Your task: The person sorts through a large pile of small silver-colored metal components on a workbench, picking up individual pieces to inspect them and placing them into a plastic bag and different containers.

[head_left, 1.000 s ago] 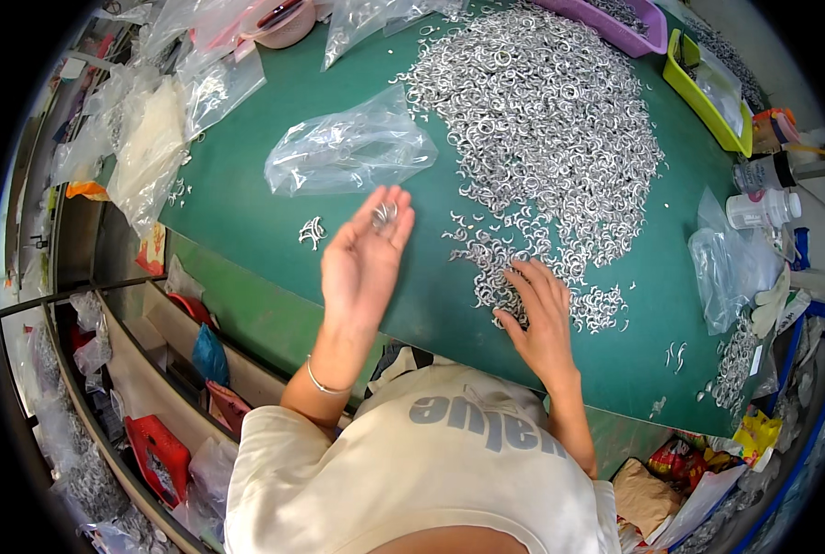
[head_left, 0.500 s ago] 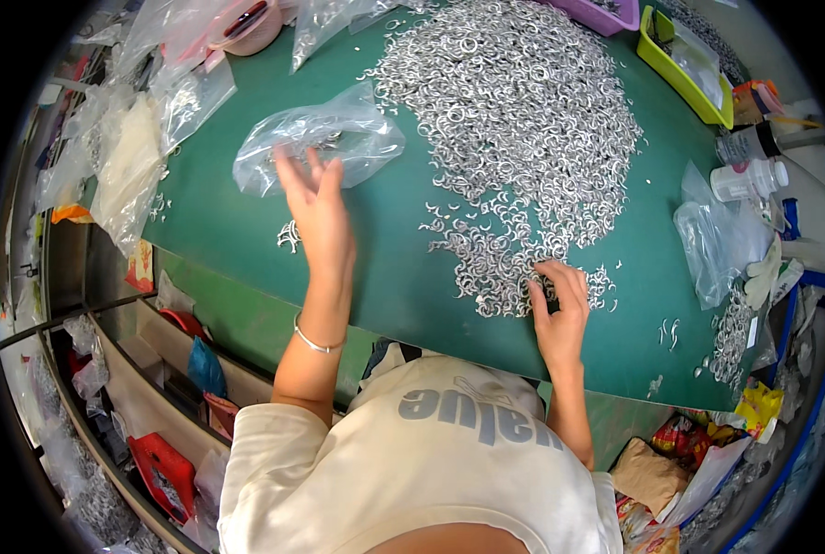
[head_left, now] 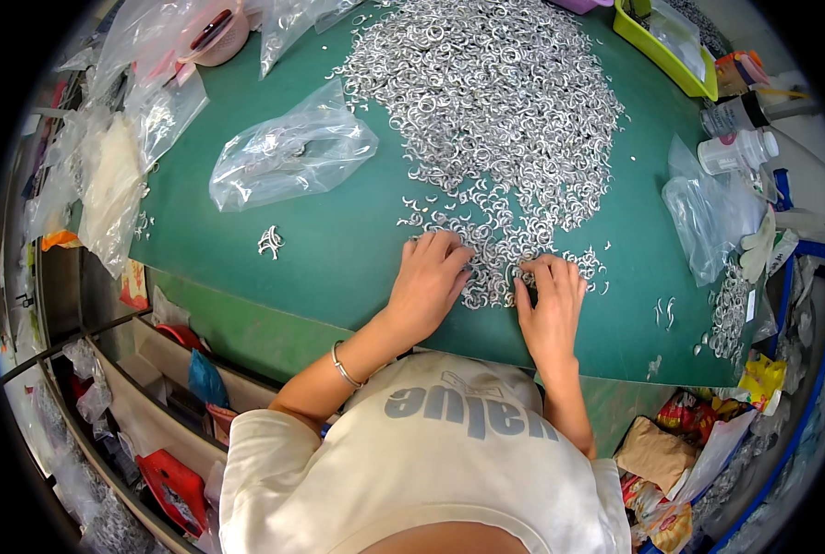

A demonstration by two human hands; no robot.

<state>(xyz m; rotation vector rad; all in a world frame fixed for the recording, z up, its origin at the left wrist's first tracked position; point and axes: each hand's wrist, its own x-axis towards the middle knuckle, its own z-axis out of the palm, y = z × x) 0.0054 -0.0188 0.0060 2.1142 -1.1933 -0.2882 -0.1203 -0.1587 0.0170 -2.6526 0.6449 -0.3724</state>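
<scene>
A large heap of small silvery curved metal pieces, many crescent-shaped, spreads over the green table. At the heap's near edge, my left hand is open, with bent fingers touching loose pieces and the thumb apart. Just to its right is my right hand, its thumb and forefinger closed together among the pieces. Whatever lies between those fingertips is too small to make out. A clear plastic bag lies left of the heap with some pieces inside. A little cluster of curved pieces sits nearer the front edge.
Plastic bags and a pink basket crowd the left side. A yellow-green tray, a white bottle and another clear bag stand along the right. Open drawers lie below the table's left edge.
My left hand has moved from the clear bag rightward and nearer to the heap's near edge. My right hand stays at the pieces, and the view has shifted slightly.
</scene>
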